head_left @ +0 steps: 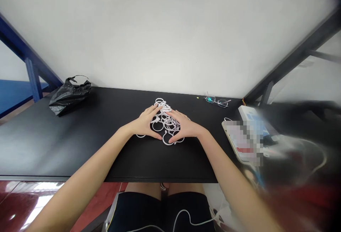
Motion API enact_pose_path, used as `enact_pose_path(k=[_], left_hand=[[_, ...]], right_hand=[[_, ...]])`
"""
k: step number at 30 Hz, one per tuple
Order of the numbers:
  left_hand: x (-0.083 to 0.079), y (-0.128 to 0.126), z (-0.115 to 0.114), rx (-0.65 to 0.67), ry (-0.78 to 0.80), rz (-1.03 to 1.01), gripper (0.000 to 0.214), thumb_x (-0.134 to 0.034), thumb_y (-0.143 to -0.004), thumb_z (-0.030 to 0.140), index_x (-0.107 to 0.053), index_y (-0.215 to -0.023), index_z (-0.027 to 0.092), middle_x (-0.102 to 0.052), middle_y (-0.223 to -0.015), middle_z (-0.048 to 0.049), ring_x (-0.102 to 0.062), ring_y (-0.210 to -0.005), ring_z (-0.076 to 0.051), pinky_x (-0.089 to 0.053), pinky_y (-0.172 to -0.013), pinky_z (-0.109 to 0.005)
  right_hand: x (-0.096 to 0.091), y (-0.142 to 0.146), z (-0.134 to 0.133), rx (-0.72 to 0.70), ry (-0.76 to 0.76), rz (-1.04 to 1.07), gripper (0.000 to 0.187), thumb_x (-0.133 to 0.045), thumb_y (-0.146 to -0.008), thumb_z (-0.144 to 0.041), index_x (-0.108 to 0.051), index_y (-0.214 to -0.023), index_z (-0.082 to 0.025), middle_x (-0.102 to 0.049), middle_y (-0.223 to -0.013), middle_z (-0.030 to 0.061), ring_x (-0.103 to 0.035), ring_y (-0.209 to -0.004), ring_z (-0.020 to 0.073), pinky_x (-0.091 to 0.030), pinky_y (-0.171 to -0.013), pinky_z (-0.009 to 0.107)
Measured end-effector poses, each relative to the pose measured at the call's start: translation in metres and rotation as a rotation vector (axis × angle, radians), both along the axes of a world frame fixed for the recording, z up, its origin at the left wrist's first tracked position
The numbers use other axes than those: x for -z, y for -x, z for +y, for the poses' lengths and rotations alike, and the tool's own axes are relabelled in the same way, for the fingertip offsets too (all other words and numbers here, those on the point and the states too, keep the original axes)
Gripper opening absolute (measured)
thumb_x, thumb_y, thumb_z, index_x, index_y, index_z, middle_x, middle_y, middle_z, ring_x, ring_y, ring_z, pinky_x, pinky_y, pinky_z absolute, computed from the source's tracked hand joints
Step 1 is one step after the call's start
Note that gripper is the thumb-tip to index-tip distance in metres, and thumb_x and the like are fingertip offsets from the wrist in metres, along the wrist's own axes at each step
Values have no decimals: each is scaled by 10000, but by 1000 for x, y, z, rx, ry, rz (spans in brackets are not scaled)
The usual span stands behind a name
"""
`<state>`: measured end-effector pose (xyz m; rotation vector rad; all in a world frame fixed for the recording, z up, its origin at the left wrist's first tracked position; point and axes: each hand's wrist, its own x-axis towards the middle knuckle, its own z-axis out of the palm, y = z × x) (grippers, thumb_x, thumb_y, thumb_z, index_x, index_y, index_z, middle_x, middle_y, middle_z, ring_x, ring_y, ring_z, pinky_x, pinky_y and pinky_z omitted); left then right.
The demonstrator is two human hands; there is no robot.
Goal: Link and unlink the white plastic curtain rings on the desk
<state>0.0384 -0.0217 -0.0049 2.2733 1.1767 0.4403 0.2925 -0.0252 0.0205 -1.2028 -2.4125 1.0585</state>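
A tangled heap of white plastic rings (165, 123) lies on the black tabletop (80, 139), right in front of me. Many of the rings are linked and overlap, and some have small clips. My left hand (145, 122) presses against the heap's left side with its fingers spread over the rings. My right hand (185, 124) rests on the right side in the same way, its fingertips close to those of my left hand. Neither hand grips a ring. The hands hide the heap's middle.
A crumpled black plastic bag (69, 96) lies at the far left of the table. Wire-rimmed glasses (217, 101) sit at the back. On the right are a pixelated flat device (241, 141) and a white box (252, 120). A wall stands behind the table.
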Motion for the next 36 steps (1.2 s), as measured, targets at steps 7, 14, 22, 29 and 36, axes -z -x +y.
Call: enact_pose_path(k=[7, 14, 22, 29, 36], left_hand=[[2, -5, -2, 17, -74, -46, 1169, -763, -582, 696, -223, -1539, 297, -208, -1617, -111, -170, -1476, -390, -203, -1177, -553], [12, -13, 0, -66, -145, -176, 826, -717, -732, 549, -405, -1436, 250, -437, -1498, -117, -391, -1387, -331, -343, -1134, -488], [6, -16, 0, -82, -203, -240, 546, -658, -815, 436, -531, -1297, 214, -577, -1344, -107, -559, -1219, -296, -443, -1046, -436], [5, -11, 3, -139, -255, -210, 451, -646, -816, 460, -584, -1186, 211, -627, -1246, -103, -591, -1139, -287, -465, -997, -434], [1, -4, 7, -140, -299, -156, 359, -666, -796, 479, -631, -1040, 218, -679, -1082, -71, -609, -1030, -262, -492, -899, -391]], right_hand=[[4, 12, -3, 78, -57, 63, 853, -843, -616, -386, -496, -1388, -281, -401, -1516, 89, -301, -1432, 356, -247, -1159, 558], [15, 26, -2, 266, -181, 268, 461, -779, -641, -243, -649, -1083, -246, -651, -1170, 32, -585, -1116, 243, -449, -998, 420], [16, 25, 0, 285, -177, 371, 403, -753, -688, -298, -643, -1070, -231, -680, -1064, 24, -634, -951, 215, -489, -882, 357], [14, 23, 0, 285, -190, 387, 406, -749, -705, -352, -633, -1074, -228, -674, -1065, 28, -629, -914, 201, -489, -843, 338], [13, 23, -1, 302, -192, 381, 391, -752, -713, -360, -626, -1060, -232, -677, -1034, 17, -621, -847, 180, -492, -796, 322]])
